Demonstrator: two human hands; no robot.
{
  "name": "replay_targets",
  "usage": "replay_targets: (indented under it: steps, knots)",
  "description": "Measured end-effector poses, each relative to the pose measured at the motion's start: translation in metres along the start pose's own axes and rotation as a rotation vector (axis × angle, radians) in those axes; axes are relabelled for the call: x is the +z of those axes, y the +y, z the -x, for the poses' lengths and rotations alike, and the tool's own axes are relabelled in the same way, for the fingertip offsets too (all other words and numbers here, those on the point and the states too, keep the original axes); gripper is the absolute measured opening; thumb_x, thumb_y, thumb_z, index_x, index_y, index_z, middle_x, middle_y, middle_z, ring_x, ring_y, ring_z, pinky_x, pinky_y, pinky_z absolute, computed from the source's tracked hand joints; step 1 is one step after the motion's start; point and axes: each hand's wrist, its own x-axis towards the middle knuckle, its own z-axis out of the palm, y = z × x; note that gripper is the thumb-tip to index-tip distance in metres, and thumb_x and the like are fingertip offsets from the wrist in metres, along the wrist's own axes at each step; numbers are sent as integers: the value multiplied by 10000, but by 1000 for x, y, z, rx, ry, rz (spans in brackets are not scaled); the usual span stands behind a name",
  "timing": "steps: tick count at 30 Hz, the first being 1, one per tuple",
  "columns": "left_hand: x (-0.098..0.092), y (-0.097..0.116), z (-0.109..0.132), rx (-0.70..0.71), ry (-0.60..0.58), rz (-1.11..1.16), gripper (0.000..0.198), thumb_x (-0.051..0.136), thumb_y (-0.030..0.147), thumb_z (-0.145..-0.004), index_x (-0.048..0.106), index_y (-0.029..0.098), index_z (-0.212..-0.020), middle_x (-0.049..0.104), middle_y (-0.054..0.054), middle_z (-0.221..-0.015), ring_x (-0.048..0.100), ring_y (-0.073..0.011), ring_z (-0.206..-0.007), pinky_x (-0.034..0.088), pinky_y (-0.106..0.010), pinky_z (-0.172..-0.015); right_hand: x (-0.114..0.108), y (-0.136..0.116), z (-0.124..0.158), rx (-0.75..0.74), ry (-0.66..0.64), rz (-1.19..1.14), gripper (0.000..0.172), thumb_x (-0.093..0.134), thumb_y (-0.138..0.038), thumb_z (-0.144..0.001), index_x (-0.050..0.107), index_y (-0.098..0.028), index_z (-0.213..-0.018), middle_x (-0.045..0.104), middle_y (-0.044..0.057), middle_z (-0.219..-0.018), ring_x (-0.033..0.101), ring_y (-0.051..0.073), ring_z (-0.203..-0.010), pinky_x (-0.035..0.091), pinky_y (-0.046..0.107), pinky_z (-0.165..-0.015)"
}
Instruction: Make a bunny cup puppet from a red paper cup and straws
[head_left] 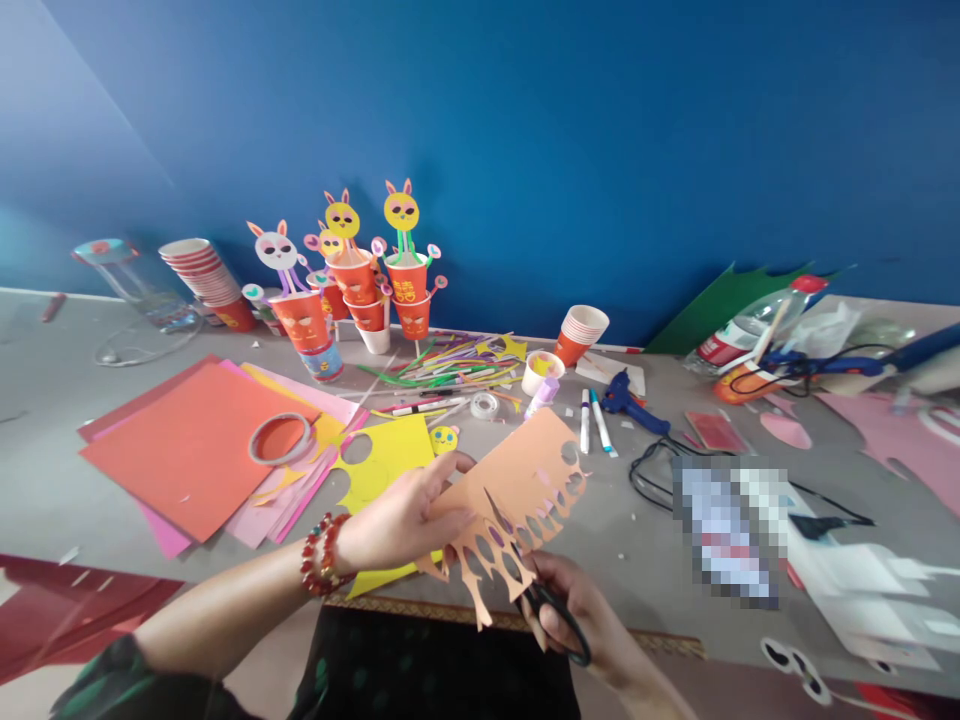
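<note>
My left hand (420, 505) grips a sheet of orange paper (517, 465) by its left side, fingers closed over it. Oval and round holes run along the sheet's lower and right edges, leaving a ragged fringe. In my right hand (577, 605) is a pair of scissors (555, 615) with black handles. Their blades are parted at the sheet's lower part, one blade showing on top of the paper. Beneath my left hand lies yellow paper (390, 450) with round cut-outs, partly hidden by the hand and the orange sheet.
Paper cups with rabbit faces (300, 320) stand at the back. A stack of coloured paper (187, 440) bearing a tape roll (279, 440) lies left. Pipe cleaners (450, 362), two markers (600, 420), a blue glue gun (634, 402) with a looping black cable, and a plastic bottle (757, 325) fill the back and right.
</note>
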Motion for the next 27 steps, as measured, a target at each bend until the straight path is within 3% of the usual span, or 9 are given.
replay_targets:
  steps: [13, 20, 27]
  knots:
    - [3, -7, 0, 26, 11, 77, 265, 534, 295, -963, 439, 226, -1201, 763, -49, -1015, 745, -183, -742, 562, -236, -577, 0, 7, 0, -52, 42, -15, 582, 691, -735, -739, 453, -206, -699, 434, -79, -508, 285, 32, -374, 222, 189, -388]
    - [6, -13, -1, 34, 5, 149, 283, 533, 300, -968, 425, 224, -1219, 764, -55, -967, 756, -213, -758, 571, -262, -601, 3, 7, 1, -12, 123, 31, 614, 669, -783, -709, 433, -215, -709, 445, -61, -570, 371, 55, -416, 275, 198, -401]
    - [8, -15, -2, 40, 35, 173, 295, 544, 294, -957, 434, 218, -1221, 759, -64, -992, 752, -226, -795, 572, -280, -632, 2, 9, 2, -63, 128, 79, 573, 647, -745, -771, 475, -201, -719, 452, -46, -581, 375, 62, -434, 274, 197, -405]
